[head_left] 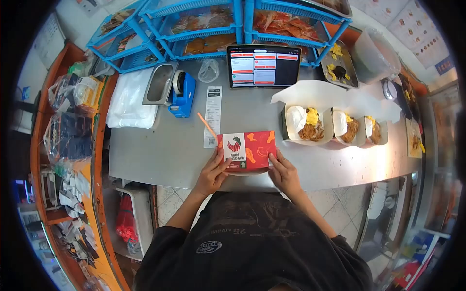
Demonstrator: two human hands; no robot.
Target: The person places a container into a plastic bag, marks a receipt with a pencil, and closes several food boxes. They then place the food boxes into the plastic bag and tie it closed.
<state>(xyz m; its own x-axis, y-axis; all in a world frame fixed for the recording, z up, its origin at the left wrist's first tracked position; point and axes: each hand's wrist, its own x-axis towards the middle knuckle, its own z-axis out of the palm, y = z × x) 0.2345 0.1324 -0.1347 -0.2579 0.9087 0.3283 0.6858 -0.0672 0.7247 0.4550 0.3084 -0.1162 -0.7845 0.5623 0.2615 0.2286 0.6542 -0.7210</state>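
Box (255, 154): steadying step, seemingly; closure unclear.
Left hand (212, 172): holds left end.
Right hand (285, 173): holds right end.
Grip: next move likely calls for levelness.

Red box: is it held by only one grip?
No, the left grip holds one side of the red box and the right grip holds the opposite side.

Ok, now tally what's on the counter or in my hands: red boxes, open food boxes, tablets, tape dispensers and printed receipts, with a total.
Red box, held: 1
Open food boxes, in a row: 3
Tablet: 1
Blue tape dispenser: 1
Printed receipt: 1
Total: 7
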